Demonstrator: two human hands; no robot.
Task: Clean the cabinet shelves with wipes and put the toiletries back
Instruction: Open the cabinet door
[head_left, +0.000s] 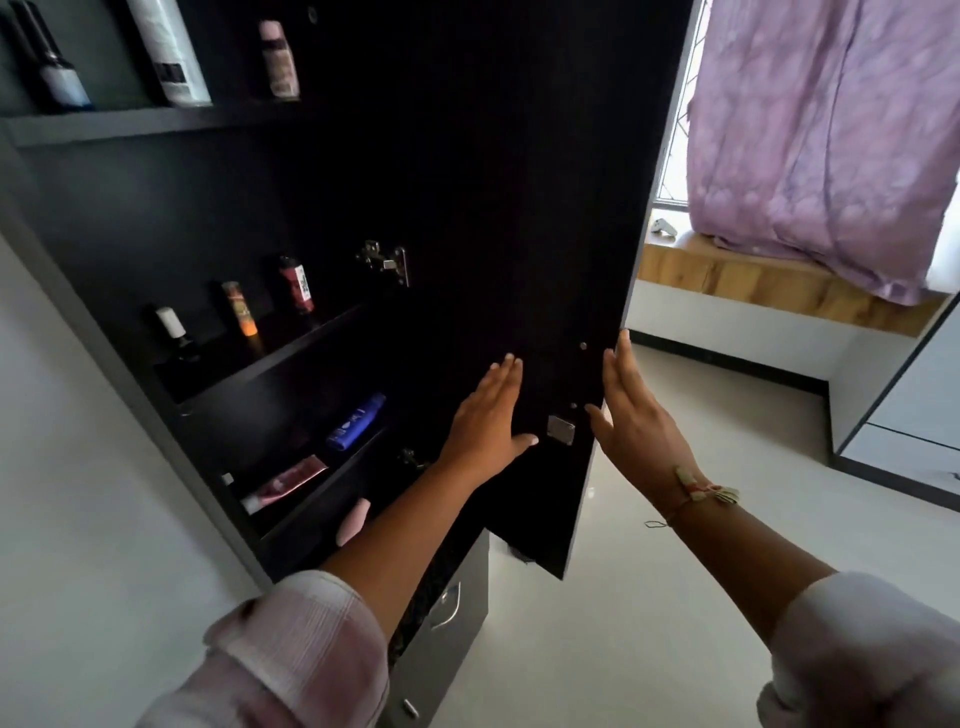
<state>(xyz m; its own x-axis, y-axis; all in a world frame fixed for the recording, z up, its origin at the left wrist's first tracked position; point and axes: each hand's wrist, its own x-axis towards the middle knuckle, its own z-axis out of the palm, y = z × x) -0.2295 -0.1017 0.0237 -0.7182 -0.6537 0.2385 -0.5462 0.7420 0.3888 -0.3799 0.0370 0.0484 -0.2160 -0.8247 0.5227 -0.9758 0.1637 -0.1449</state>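
With toiletries on the shelves at centre left, the left hand lies flat, fingers straight, on the cabinet door and the right hand, also straight-fingered, seems to touch its edge, so closing likely wants a steady leftward swing.

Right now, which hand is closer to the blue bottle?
Left. The left hand lies flat on the door just right of the blue bottle; the right hand is farther right, at the door's edge.
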